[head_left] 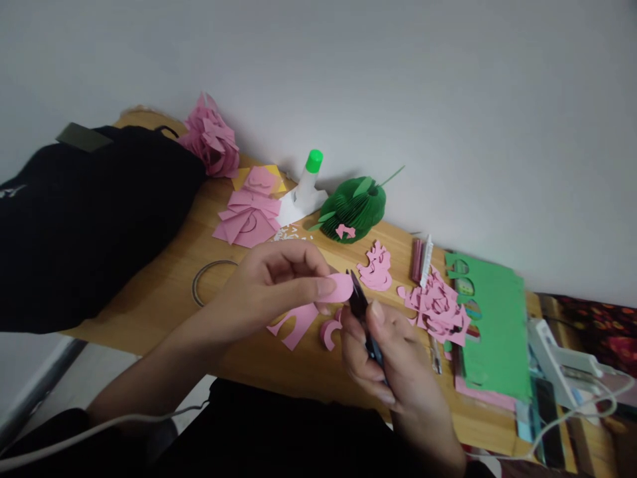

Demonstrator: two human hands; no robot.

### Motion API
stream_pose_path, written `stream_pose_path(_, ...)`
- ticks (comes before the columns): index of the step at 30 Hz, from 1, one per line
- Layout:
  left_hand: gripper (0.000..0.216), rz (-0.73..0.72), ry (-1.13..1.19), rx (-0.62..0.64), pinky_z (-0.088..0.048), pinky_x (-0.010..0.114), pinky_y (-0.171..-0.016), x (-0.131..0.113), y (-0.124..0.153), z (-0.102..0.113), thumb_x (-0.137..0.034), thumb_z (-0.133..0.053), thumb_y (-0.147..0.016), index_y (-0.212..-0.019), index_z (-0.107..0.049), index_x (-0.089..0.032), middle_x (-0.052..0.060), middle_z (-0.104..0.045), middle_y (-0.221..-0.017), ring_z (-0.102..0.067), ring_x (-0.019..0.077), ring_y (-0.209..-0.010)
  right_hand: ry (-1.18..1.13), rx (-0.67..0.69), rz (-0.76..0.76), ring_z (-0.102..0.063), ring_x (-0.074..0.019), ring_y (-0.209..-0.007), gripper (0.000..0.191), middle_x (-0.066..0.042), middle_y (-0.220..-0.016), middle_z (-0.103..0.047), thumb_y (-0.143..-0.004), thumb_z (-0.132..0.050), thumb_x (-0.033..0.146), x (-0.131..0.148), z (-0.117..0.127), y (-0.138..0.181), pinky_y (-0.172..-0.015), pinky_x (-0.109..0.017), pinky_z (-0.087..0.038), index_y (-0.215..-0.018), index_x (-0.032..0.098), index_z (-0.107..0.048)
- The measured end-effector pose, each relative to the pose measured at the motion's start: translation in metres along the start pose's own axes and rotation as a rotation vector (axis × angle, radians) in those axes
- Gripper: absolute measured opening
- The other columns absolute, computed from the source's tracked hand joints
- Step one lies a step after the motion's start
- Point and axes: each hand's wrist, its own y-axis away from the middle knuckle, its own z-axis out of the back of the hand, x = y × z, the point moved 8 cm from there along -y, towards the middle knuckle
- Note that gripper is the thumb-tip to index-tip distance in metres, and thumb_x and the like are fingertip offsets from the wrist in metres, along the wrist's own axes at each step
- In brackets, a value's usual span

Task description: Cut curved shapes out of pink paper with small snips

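Note:
Between its thumb and fingers my left hand (283,275) pinches a small pink paper piece (340,287) with a rounded edge. My right hand (385,352) is closed round the handles of dark scissors (358,299). Their blades are slightly apart and meet the right edge of the paper piece. Below the hands, a pink paper offcut (298,324) and a curled pink strip (328,332) lie on the wooden table (164,312). Part of the scissor handles is hidden by my fingers.
Behind my hands stand a green-capped glue bottle (309,174) and a green fan-folded paper shape (354,209). Pink sheets (249,216) and a pink paper bundle (212,136) lie left; pink scraps (438,305) and green sheets (497,325) right. Black cloth (99,226) covers the left end.

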Motion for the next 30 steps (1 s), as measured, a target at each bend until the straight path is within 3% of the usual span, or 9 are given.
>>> stream_pose_path(11, 0.014, -0.018, -0.004, -0.009, -0.051, 0.014, -0.055, -0.0068, 0.0015, -0.0026, -0.017, -0.075, -0.076, -0.069, -0.066, -0.012, -0.002, -0.068, -0.063, -0.064, 0.0074, -0.058, -0.029, 0.037, 0.054, -0.013, -0.0013, -0.030, 0.043, 0.013, -0.044, -0.030, -0.088, -0.055, 0.060, 0.0044, -0.0026, 0.0044, -0.027, -0.011, -0.012, -0.073, 0.021, -0.048)
stream_pose_path(23, 0.014, -0.025, -0.030, -0.011, -0.048, 0.012, -0.052, -0.0073, 0.0026, -0.0070, -0.016, -0.076, -0.075, -0.067, -0.065, -0.012, -0.004, -0.067, -0.061, -0.061, 0.0055, -0.055, 0.029, -0.016, 0.037, -0.014, -0.0017, -0.029, 0.046, 0.013, -0.043, -0.030, -0.086, -0.055, 0.063, 0.0041, -0.0006, 0.0050, -0.025, -0.013, -0.013, -0.070, 0.021, -0.046)
stream_pose_path(30, 0.012, -0.031, -0.081, -0.060, -0.050, 0.015, -0.053, -0.0063, -0.0004, 0.0005, -0.019, -0.075, -0.074, -0.068, -0.066, -0.015, -0.003, -0.067, -0.062, -0.063, 0.0083, -0.056, -0.008, 0.033, 0.029, -0.013, -0.0015, -0.029, 0.044, 0.013, -0.042, -0.030, -0.087, -0.056, 0.061, 0.0026, -0.0013, 0.0008, -0.025, -0.011, -0.011, -0.070, 0.021, -0.046)
